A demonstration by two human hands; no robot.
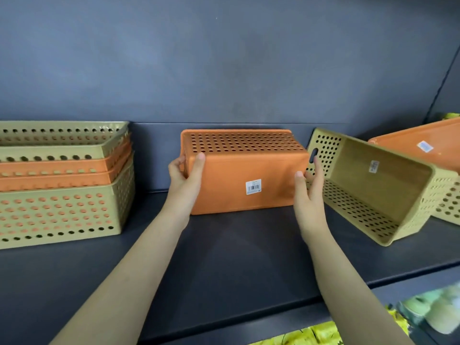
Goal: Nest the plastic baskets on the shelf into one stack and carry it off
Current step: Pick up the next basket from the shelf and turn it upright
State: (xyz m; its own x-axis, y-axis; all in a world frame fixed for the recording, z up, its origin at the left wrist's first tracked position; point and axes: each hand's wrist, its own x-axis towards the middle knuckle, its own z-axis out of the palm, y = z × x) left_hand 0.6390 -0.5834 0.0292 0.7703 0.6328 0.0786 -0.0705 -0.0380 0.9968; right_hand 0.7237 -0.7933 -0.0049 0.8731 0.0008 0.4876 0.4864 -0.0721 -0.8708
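Note:
An orange perforated basket point(239, 180) lies on its side in the middle of the dark shelf point(224, 257), its solid bottom with a barcode label facing me. My left hand point(185, 179) grips its left end, thumb on the front face. My right hand point(310, 195) clasps its right end, thumb on the front and fingers behind the corner. A stack of nested beige and orange baskets point(62, 185) stands at the left. To the right a beige basket point(368, 185) is tipped on its side, its opening towards me.
Another orange basket point(420, 143) leans at the far right, above a further beige basket point(448, 202). A grey back wall point(224, 58) closes off the shelf. Green and yellow goods point(428, 314) sit on the shelf below at the bottom right.

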